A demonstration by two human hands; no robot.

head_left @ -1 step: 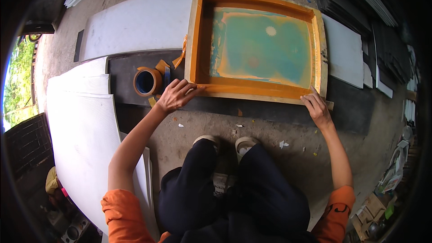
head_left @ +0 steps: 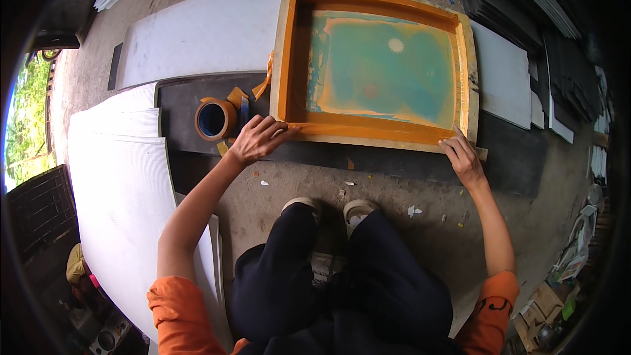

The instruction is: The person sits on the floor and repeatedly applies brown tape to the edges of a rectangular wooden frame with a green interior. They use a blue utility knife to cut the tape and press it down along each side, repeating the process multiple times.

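Observation:
A wooden screen-printing frame (head_left: 282, 46) lies in front of me, its inner sides lined with orange-brown tape and its mesh (head_left: 388, 72) coated green with an orange border. Along the frame's near side runs a strip of orange-brown packing tape (head_left: 368, 133). At the near left corner, my left hand (head_left: 257, 139) is closed, thumb and fingers pinching the strip's left end. My right hand (head_left: 464, 160) is at the near right corner, fingertips closed on the strip's other end and the frame edge. Left of the frame, a tape roll (head_left: 228, 118) rests beside several tape scraps (head_left: 238, 96).
Under the frame are a dark board (head_left: 506, 158) and a long white sheet (head_left: 204, 33). Stacked white corrugated sheets (head_left: 118, 190) lie at left. Dark panels (head_left: 572, 79) stand at far right. Paper scraps (head_left: 413, 211) dot the concrete floor around my feet.

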